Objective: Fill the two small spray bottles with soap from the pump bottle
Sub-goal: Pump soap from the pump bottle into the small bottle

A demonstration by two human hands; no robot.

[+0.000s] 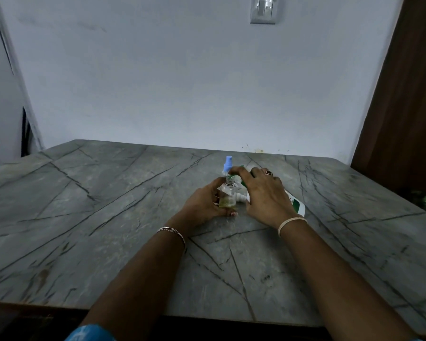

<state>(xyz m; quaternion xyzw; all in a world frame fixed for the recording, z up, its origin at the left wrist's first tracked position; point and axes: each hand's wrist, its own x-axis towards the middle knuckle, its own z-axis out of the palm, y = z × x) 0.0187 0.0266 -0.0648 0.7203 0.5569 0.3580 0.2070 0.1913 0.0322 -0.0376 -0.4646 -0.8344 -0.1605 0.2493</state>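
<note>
Left hand curls round the clear bottle, upright on the veined stone table. A slack grip could let the light, slick plastic tip and spill its shallow yellow-green soap. Just behind the clear bottle stands a blue-topped spray bottle. Right hand pinches a green piece over the clear bottle's threaded neck. To its right lies the white, cylindrical pump bottle.

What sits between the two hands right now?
Head view: a small clear bottle of yellowish liquid, gripped by the left hand; the right hand holds the pump bottle tilted toward its neck. A white spout shows beside it.
</note>
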